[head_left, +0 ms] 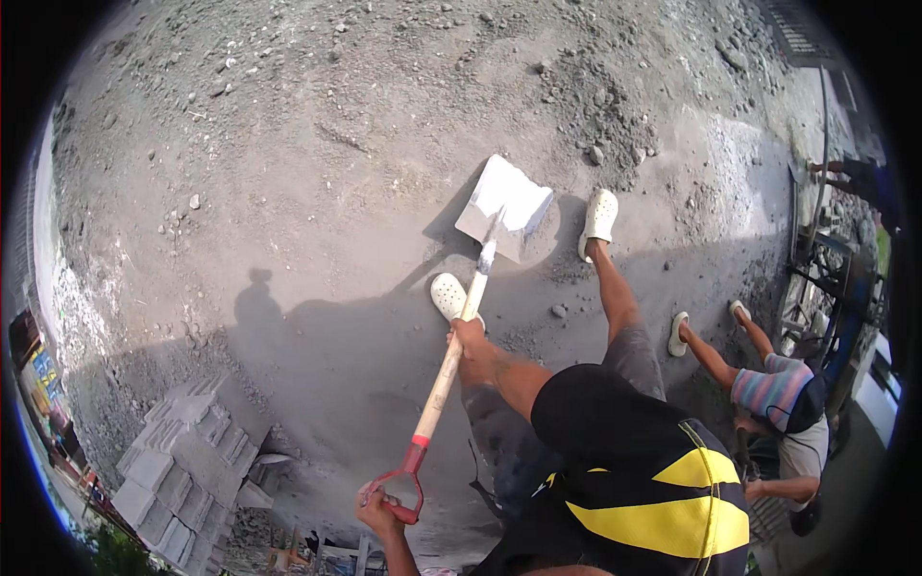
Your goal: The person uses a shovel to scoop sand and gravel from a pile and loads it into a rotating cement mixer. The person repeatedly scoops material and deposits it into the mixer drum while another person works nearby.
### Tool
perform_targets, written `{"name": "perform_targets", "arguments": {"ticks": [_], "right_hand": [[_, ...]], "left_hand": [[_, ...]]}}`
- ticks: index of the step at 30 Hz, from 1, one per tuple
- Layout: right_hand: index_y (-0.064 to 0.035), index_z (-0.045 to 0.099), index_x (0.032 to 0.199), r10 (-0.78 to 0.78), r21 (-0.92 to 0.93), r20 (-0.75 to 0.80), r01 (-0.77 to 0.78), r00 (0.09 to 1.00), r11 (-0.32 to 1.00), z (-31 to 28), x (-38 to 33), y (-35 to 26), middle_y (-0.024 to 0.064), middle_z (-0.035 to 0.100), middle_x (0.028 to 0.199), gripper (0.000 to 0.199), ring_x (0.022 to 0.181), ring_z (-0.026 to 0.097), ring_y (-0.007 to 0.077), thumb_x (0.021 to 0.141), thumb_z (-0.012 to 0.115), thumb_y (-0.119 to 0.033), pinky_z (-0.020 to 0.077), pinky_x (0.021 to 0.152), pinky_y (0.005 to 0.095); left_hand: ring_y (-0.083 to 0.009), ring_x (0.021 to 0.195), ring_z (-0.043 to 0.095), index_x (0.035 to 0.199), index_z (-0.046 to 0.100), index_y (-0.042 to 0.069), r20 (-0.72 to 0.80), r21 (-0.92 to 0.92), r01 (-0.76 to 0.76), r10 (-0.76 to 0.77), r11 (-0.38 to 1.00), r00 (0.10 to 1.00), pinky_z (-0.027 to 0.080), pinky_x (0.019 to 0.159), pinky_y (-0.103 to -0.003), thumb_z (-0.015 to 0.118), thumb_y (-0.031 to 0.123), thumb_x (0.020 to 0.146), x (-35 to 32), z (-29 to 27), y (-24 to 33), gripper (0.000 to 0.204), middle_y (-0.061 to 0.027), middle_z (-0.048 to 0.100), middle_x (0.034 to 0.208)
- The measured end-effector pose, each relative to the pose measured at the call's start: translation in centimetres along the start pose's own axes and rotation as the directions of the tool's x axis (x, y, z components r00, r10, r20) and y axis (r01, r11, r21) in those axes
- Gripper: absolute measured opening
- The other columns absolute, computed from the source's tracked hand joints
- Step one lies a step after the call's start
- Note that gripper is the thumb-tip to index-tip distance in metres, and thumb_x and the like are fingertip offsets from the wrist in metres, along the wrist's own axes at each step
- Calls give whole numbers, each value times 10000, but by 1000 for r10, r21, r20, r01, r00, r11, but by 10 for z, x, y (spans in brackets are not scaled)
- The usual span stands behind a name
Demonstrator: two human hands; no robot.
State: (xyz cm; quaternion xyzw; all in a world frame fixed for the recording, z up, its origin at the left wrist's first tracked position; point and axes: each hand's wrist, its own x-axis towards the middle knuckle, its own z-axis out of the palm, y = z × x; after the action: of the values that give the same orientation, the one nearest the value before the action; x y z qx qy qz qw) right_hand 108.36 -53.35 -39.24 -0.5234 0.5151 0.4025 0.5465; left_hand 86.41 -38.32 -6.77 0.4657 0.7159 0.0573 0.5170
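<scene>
A shovel (445, 384) slants across the middle, with a pale wooden shaft, a red D-shaped grip and a flat, square blade. The sunlit blade (506, 204) rests on the grey ground (317, 192) and shows no load on it. At the shovel's top end, my left hand (381, 509) is closed around the red grip. Farther down, my right hand (469, 336) wraps round the wooden shaft, near my left foot in its cream clog (449, 296). My other cream clog (600, 215) stands to the right of the blade.
Stacked grey concrete blocks (187, 470) stand at the lower left. Loose gravel and clods (605, 115) lie beyond my right foot. Another person (783, 384) in striped shorts bends over at the right, close to metal frames (826, 269). Shadow covers the near ground.
</scene>
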Motion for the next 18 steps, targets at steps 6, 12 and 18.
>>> {"name": "perform_targets", "arguments": {"ticks": [6, 12, 18], "right_hand": [[54, 514, 816, -256, 73, -84, 262, 963, 962, -83, 165, -292, 103, 528, 675, 184, 497, 535, 201, 802, 624, -93, 471, 431, 344], [82, 555, 979, -462, -8, -114, 464, 879, 886, -189, 260, -531, 106, 561, 663, 217, 504, 539, 198, 829, 553, -75, 475, 471, 326], [12, 538, 886, -502, 86, -84, 509, 861, 857, -236, 196, -576, 76, 531, 679, 107, 547, 533, 181, 855, 557, -88, 482, 479, 290]], "left_hand": [[-149, 423, 453, 962, 553, -48, 248, -201, 167, -115, 965, 962, 400, 401, -291, 537, -44, 732, 17, 318, 8, 230, -76, 509, 636], [-133, 465, 514, 908, 583, -60, 368, -289, -10, 121, 957, 922, 418, 439, -266, 610, -25, 753, 3, 568, -33, 162, -73, 583, 659], [-138, 484, 541, 848, 587, -59, 408, -416, -138, 321, 899, 855, 435, 455, -260, 583, -46, 717, -34, 571, -53, 132, -87, 592, 653]]}}
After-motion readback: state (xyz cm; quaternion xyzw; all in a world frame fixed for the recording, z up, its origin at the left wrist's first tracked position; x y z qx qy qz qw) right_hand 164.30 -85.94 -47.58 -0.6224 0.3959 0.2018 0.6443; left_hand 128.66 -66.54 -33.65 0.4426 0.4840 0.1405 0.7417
